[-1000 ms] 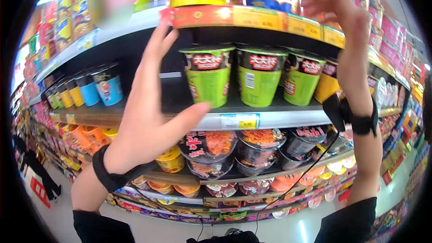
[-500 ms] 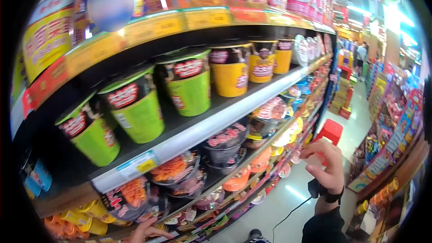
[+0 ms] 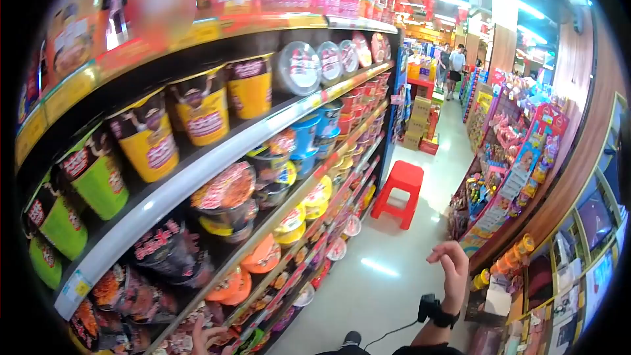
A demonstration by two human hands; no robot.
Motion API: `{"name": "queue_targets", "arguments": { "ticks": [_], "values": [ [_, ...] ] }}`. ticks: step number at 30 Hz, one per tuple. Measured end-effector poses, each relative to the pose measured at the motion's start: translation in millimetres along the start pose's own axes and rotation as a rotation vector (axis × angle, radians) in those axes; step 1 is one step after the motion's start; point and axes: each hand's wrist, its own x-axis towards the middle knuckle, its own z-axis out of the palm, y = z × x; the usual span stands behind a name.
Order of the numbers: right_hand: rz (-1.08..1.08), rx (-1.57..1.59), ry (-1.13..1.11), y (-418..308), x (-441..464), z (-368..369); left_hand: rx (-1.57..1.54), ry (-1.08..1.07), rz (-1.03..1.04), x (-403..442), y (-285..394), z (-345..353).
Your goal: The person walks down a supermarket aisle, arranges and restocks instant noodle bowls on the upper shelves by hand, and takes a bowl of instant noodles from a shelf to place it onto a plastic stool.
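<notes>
My right hand (image 3: 452, 275) is raised over the aisle floor, fingers loosely bent and apart, with nothing in them. A black band with a small device (image 3: 434, 310) and a cable is on that wrist. At the bottom edge, my left hand (image 3: 208, 336) shows only in part, its fingers apart and nothing seen in them. It is near the lower shelves, close to an orange bowl of instant noodles (image 3: 230, 286); I cannot tell if it touches anything. Higher up stand yellow noodle cups (image 3: 202, 115) and green noodle cups (image 3: 97, 177). Black noodle bowls (image 3: 172, 253) lie below them.
A red stool (image 3: 399, 190) stands on the aisle floor (image 3: 368, 250). Cartons (image 3: 417, 121) are stacked farther along by the shelf end. Snack racks (image 3: 509, 171) line the right side. People (image 3: 455, 66) are in the distance.
My view has swung right and along the aisle, so the shelf cups sit farther left and the stool shows fully. My right hand now appears lower, still holding nothing.
</notes>
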Motion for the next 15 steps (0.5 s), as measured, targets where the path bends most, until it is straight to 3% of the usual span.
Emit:
{"name": "queue_targets", "arguments": {
  "ticks": [2, 5, 6, 7, 9, 11, 13, 15],
  "values": [
    [0.055, -0.032, 0.122, 16, -2, -41, -0.097, -0.066, -0.007, 15, 2, 40],
    [0.109, -0.177, 0.329, 36, -6, -102, 0.107, -0.140, 0.186, 51, 13, 100],
    [0.107, -0.185, 0.408, 39, -7, -119, -0.104, -0.224, 0.060, 58, -5, 118],
    [0.094, -0.254, 0.413, 39, -8, -140, 0.042, -0.250, 0.180, 69, 14, 134],
    [0.129, -0.303, 0.469, 34, -13, -173, -0.066, -0.278, -0.010, 87, 24, 167],
    [0.109, -0.361, 0.517, 30, -18, -200, 0.066, -0.348, 0.152, 103, 30, 190],
    [0.124, -0.437, 0.560, 29, -25, -220, -0.027, -0.346, 0.165, 113, 38, 222],
    [0.121, -0.471, 0.606, 34, -36, -235, 0.145, -0.417, 0.315, 126, 14, 244]
  ]
}}
